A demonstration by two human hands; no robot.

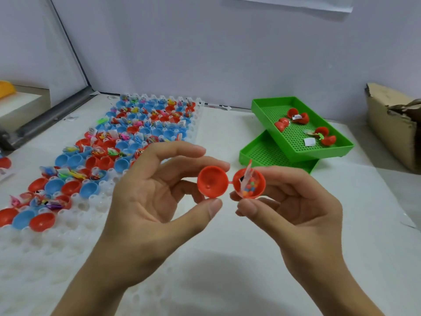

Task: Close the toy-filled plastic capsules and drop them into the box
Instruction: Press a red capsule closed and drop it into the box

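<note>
An open red capsule [213,182] hangs in the air in front of me, its two halves joined by a thin hinge. My left hand [150,197] pinches the empty half between thumb and fingers. My right hand [296,201] pinches the other half [250,184], which holds a small clear bag of coloured beads sticking up out of it. Both halves face me, side by side. A cardboard box [391,128] stands at the far right edge of the table.
A white holder tray [95,206] on the left carries several open red and blue capsules with toys. Two stacked green perforated trays [268,110] at the back right hold a few red capsules. A wall stands behind the table.
</note>
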